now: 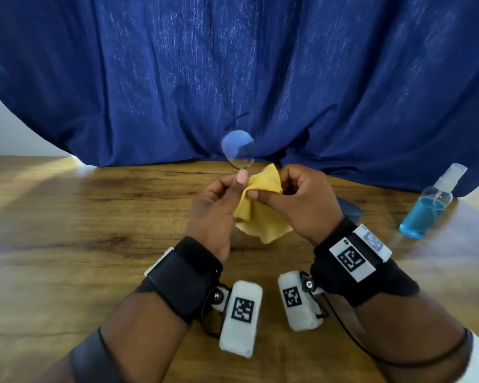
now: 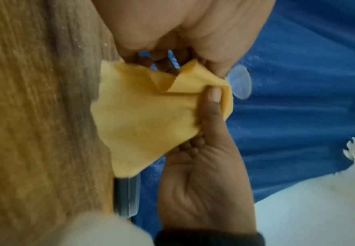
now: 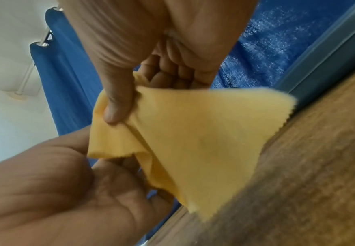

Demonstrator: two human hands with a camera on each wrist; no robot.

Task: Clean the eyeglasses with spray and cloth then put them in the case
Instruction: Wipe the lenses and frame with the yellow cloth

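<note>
We hold the eyeglasses (image 1: 237,152) above the wooden table (image 1: 67,217), our left hand (image 1: 213,208) pinching them near the bridge while our right hand (image 1: 302,200) pinches the yellow cloth (image 1: 260,214) over the other lens, thumb pressed on the fabric. The glasses look light and thin, so they likely bend easily. We should grip the frame, not the slick glass, rubbing gently with the soft cloth.

Yellow cloth (image 1: 263,217), blue curtain (image 1: 233,78)
</note>
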